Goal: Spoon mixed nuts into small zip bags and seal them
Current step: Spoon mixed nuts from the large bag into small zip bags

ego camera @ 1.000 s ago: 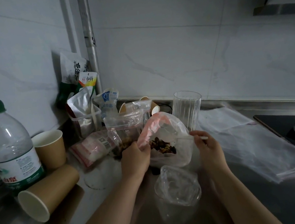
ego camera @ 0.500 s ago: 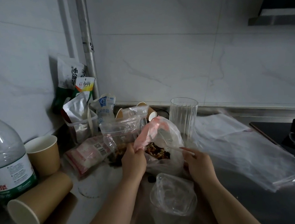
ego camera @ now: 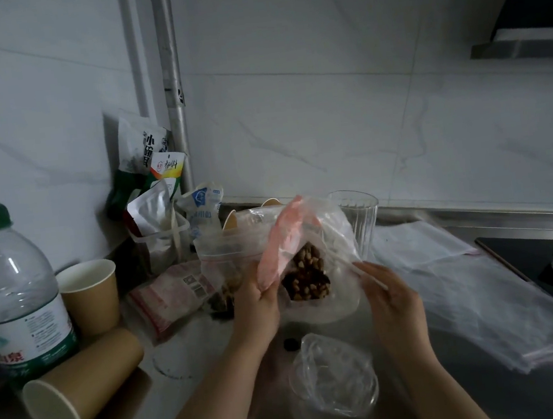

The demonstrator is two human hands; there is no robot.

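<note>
Both forearms reach up from the bottom edge, bare to the elbow. The left hand (ego camera: 257, 306) is raised with its back to the camera (thumb side turned right), fingers curled around the rim of the nut bag (ego camera: 312, 263). The right hand (ego camera: 393, 296) sits just beside it, fingers bent, apparently pinching a thin white spoon handle (ego camera: 366, 273).
</note>
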